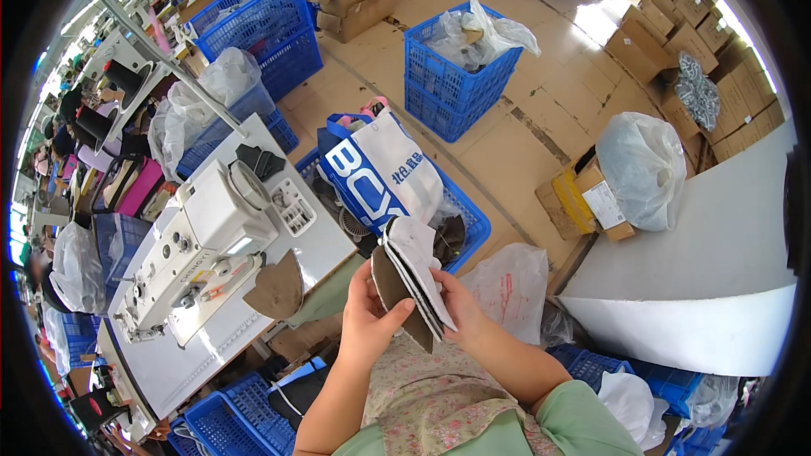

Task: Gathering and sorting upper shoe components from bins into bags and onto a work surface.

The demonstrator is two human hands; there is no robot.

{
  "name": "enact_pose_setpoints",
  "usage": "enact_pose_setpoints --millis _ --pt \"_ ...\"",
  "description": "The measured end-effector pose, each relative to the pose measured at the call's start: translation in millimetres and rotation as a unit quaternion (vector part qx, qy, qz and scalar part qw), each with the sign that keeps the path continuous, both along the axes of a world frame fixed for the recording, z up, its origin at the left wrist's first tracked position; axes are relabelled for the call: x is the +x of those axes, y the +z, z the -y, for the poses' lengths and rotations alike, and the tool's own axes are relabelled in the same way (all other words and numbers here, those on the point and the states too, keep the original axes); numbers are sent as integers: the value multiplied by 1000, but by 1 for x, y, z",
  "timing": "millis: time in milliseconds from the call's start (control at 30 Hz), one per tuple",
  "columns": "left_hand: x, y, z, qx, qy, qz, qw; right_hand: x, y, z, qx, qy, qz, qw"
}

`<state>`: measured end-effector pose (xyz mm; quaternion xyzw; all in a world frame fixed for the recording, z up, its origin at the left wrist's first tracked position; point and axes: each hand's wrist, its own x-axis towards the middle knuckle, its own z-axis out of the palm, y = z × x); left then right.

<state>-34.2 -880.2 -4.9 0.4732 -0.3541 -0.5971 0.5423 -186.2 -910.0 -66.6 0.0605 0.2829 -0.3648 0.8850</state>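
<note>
In front of my body I hold up a stack of brown and white fabric pieces (414,245), with dark edges showing between the layers. My left hand (368,314) is closed on its brown side, the thumb lying across the face near the lower end. On the white side, my right hand (457,304) grips the stack with its fingers round the edge. A loose brown fabric piece (275,289) with a curved outline rests on the sewing table's near corner, left of my hands. Beside that piece stands a white sewing machine (215,218).
Beyond my hands, a blue and white shopping bag (401,171) sits in a blue crate (470,218). Stacked blue crates (456,89) stand farther off. A white curved surface (684,287) and a filled plastic bag (642,169) are at right. White caps (629,409) lie lower right.
</note>
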Motion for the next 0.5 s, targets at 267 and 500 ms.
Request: enact_pose_setpoints --millis 267,500 --pt "-2 -4 -1 -42 96 72 992 0 -4 -1 0 -2 60 998" --pt "13 -21 -8 -14 32 211 977 7 -7 -4 -4 -24 -43 999"
